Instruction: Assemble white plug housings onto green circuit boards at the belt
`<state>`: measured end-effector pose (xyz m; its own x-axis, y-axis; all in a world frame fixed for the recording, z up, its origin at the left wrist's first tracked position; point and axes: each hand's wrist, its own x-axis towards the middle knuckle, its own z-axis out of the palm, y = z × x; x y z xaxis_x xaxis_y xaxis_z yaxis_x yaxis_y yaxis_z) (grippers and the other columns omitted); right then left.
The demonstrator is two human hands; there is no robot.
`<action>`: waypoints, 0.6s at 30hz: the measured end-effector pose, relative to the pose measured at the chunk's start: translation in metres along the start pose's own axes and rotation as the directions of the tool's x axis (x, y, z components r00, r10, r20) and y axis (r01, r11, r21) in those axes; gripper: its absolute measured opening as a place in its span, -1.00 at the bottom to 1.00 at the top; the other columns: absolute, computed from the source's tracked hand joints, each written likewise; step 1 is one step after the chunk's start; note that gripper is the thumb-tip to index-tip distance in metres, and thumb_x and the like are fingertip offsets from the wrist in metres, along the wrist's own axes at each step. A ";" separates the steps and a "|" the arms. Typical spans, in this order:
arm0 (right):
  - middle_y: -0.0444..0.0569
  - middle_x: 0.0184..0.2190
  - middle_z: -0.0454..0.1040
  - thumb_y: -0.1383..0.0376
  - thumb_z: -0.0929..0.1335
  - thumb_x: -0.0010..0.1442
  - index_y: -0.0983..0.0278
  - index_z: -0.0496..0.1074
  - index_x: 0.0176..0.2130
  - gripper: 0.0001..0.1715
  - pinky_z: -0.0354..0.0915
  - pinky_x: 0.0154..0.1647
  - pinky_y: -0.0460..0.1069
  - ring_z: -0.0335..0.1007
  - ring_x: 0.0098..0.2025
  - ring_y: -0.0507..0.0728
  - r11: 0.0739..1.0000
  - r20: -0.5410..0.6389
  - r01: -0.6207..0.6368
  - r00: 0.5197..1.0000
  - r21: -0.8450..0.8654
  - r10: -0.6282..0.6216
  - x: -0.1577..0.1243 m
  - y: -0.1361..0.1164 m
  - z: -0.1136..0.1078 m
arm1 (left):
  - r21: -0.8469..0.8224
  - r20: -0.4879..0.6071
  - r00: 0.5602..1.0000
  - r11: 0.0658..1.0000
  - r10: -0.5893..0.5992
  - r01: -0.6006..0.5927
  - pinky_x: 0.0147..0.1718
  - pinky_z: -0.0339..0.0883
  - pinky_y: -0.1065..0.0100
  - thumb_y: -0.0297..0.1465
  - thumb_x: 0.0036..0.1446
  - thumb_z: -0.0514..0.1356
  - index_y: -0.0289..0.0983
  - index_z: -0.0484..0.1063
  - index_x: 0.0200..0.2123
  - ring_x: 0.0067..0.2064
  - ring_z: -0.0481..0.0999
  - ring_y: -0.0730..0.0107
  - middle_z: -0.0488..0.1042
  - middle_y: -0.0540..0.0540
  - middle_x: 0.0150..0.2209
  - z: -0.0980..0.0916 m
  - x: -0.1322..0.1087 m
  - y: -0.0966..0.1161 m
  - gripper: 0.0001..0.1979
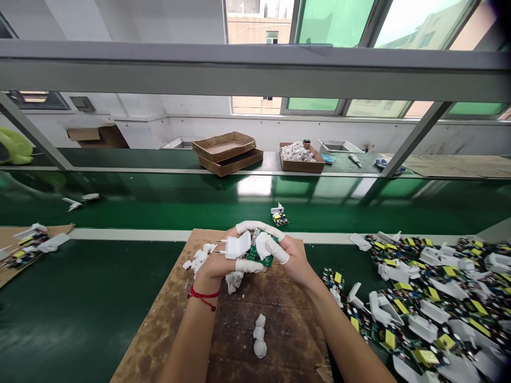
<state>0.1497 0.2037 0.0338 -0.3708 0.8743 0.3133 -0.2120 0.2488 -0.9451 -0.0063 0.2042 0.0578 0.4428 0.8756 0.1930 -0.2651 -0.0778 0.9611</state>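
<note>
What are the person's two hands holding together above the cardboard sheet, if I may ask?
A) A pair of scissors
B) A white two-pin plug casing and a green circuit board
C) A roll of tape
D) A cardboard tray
B: the left hand and right hand close around a white two-pin plug casing and a green circuit board.

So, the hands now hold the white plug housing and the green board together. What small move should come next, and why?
Probably draw the green circuit board away from the white plug housing with the right hand, while the left hand steadies the housing. The two pieces appear joined, and in the pile of boards and housings on the right, they seem to lie loose.
</note>
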 end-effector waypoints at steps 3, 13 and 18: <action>0.01 -0.02 0.47 -0.05 0.36 0.10 0.14 0.25 0.19 -0.27 0.21 0.13 0.12 0.31 0.08 0.23 0.995 -0.022 0.004 1.000 0.101 -0.001 0.000 0.007 0.002 | 0.009 -0.041 0.999 1.000 0.002 -0.002 -0.09 0.43 0.17 -0.40 -0.37 0.47 -0.24 0.36 0.05 -0.09 0.52 0.04 0.53 -0.21 -0.12 0.002 0.001 -0.002 -0.21; 0.00 -0.23 0.52 0.01 0.44 -0.01 0.20 0.18 0.22 -0.11 0.37 -0.25 0.03 0.41 -0.31 0.14 0.994 -0.143 -0.065 0.987 0.090 0.077 0.002 0.005 0.002 | -0.005 -0.147 0.988 0.999 -0.042 0.042 -0.17 0.47 0.20 -0.40 -0.36 0.45 -0.23 0.40 0.01 -0.13 0.53 0.06 0.54 -0.16 -0.15 0.001 0.008 -0.012 -0.27; 0.01 -0.10 0.50 0.05 0.48 -0.09 0.16 0.20 0.21 -0.07 0.39 -0.20 0.03 0.43 -0.21 0.17 0.986 -0.081 -0.058 0.994 0.157 0.071 0.004 0.002 0.000 | 0.026 -0.136 0.991 1.000 -0.009 0.012 -0.14 0.44 0.19 -0.46 -0.43 0.46 -0.24 0.43 -0.03 -0.10 0.52 0.03 0.54 -0.16 -0.15 0.001 0.008 -0.010 -0.26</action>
<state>0.1476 0.2078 0.0332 -0.3105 0.9206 0.2367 -0.3295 0.1293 -0.9353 0.0006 0.2119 0.0502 0.3250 0.9327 0.1561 -0.2371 -0.0795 0.9682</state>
